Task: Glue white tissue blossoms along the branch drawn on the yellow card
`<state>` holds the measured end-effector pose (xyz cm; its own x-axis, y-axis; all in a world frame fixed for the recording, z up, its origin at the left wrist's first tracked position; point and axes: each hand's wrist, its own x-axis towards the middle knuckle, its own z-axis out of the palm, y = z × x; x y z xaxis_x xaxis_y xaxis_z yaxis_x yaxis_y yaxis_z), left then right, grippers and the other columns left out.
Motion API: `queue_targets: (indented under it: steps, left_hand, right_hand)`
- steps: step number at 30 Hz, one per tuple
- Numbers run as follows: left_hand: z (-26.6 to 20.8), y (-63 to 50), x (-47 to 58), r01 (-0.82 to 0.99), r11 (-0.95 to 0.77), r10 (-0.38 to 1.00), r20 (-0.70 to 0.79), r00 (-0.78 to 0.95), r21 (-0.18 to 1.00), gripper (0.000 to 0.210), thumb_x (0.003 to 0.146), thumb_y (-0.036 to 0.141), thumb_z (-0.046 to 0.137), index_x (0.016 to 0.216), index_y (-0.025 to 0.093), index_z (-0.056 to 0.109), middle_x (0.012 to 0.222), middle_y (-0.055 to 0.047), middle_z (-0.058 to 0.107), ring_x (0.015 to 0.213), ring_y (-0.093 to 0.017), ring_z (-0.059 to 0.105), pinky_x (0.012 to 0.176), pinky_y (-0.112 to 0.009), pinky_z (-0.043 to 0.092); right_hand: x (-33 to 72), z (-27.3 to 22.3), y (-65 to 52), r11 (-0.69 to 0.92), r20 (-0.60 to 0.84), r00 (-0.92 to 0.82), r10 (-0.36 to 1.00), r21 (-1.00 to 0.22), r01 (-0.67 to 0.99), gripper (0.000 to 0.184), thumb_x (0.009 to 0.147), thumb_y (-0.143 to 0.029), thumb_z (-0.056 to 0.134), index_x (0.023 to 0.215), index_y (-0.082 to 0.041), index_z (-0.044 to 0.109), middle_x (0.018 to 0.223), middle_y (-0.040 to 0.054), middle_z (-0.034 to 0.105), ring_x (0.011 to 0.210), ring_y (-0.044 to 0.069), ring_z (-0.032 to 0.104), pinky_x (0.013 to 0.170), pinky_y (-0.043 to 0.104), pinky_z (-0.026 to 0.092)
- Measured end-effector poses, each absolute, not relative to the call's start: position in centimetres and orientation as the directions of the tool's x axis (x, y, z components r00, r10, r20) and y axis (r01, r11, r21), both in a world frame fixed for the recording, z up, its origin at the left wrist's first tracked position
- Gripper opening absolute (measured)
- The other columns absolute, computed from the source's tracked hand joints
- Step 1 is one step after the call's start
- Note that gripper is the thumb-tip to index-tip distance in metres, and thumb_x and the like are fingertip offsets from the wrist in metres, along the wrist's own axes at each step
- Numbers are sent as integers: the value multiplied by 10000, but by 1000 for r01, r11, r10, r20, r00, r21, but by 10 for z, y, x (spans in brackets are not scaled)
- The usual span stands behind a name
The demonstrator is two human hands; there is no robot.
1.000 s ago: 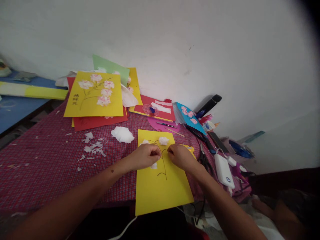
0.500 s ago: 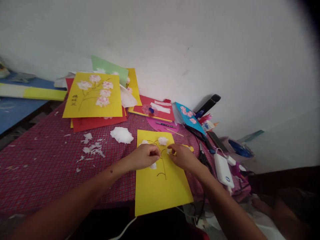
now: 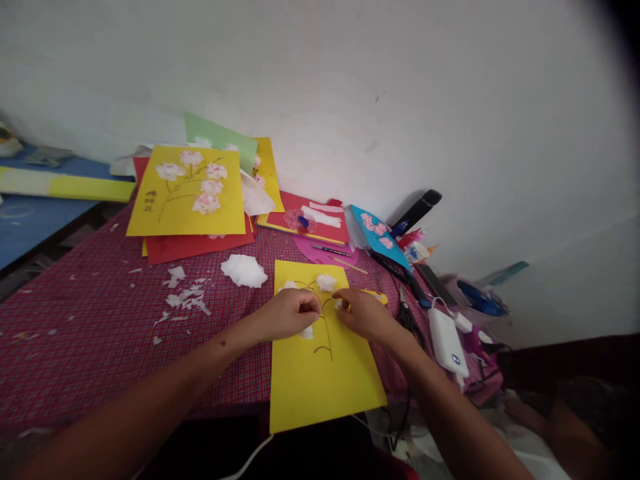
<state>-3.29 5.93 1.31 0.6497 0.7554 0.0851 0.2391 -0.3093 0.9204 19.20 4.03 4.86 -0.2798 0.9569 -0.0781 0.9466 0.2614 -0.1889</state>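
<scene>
A yellow sheet of paper lies in front of me, with brown branch lines drawn on it. One white tissue-paper flower sits near its top, and other white tufts show partly behind my hands. My left hand is closed in a pinch over the left half of the sheet; whatever its fingertips hold is hidden. On the right, my right hand curls its thumb and forefinger around a small white tissue-paper tuft at the drawn branch.
Left of the sheet are a crumpled white tissue stack and torn scraps. Finished flower pictures are stacked behind. Scissors, a white power bank and a blue card lie right. A wall rises behind.
The fingers of my right hand have shifted very slightly at the white tuft. My left hand and the yellow sheet stay nearly in place.
</scene>
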Motion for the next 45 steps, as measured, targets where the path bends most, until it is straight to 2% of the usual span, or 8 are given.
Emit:
queue_targets:
  steps: [5,9,19,28,31,34,39,45]
  left_hand:
    - [12,60,-33,229,-308,758,92,646,923,147,802,207,533,860,167,662,751,-3,655,653,-119,570,575,-213,398]
    - [13,60,-33,233,-306,756,86,649,923,152,797,197,528,855,163,664,761,-6,661,661,-121,576,579,-214,403]
    - [15,59,-33,242,-291,757,68,649,926,153,794,198,531,860,158,664,747,-5,657,649,-121,572,568,-213,404]
    - [11,60,-32,234,-285,757,69,650,930,158,802,207,526,870,161,661,757,-8,656,661,-122,575,575,-215,405]
    - [11,60,-32,216,-276,760,75,645,937,137,800,210,531,852,163,649,743,-3,645,643,-115,565,565,-210,398]
    - [12,59,-33,199,-262,765,77,639,944,126,797,213,537,852,166,641,726,4,628,617,-107,546,549,-204,387]
    - [20,62,-37,152,-235,811,107,575,960,179,776,137,474,842,169,638,740,4,629,645,-107,561,590,-214,416]
    - [33,73,-50,85,-190,917,146,371,978,158,771,140,472,843,159,610,746,2,624,672,-119,590,644,-243,461]
  right_hand:
    - [188,50,42,259,-74,-270,960,-131,957,233,802,-158,537,958,-159,710,907,86,726,819,198,635,693,273,381]
    - [188,47,43,253,-70,-262,962,-117,960,178,808,-160,534,855,-163,707,847,76,725,775,187,635,657,269,359]
    - [190,38,46,232,-61,-240,969,-119,965,174,824,-180,528,815,-172,702,817,67,734,735,179,646,623,264,347]
    - [185,43,46,212,-116,-224,968,-106,972,189,833,-188,528,850,-172,715,855,71,738,776,189,654,655,267,374]
    - [189,51,42,196,-88,-211,973,-160,968,261,825,-210,560,1039,-170,704,900,70,736,813,189,655,693,266,397]
    - [196,62,31,157,0,-162,987,-253,955,379,819,-233,582,1188,-168,644,867,54,723,771,188,647,675,269,413]
    - [197,63,-3,178,125,-139,982,-408,895,277,869,-258,533,1099,-177,663,829,55,708,749,193,639,675,284,436]
    - [187,29,-32,177,60,-171,983,-535,826,199,894,-236,500,967,-186,678,856,66,713,764,196,643,679,284,436]
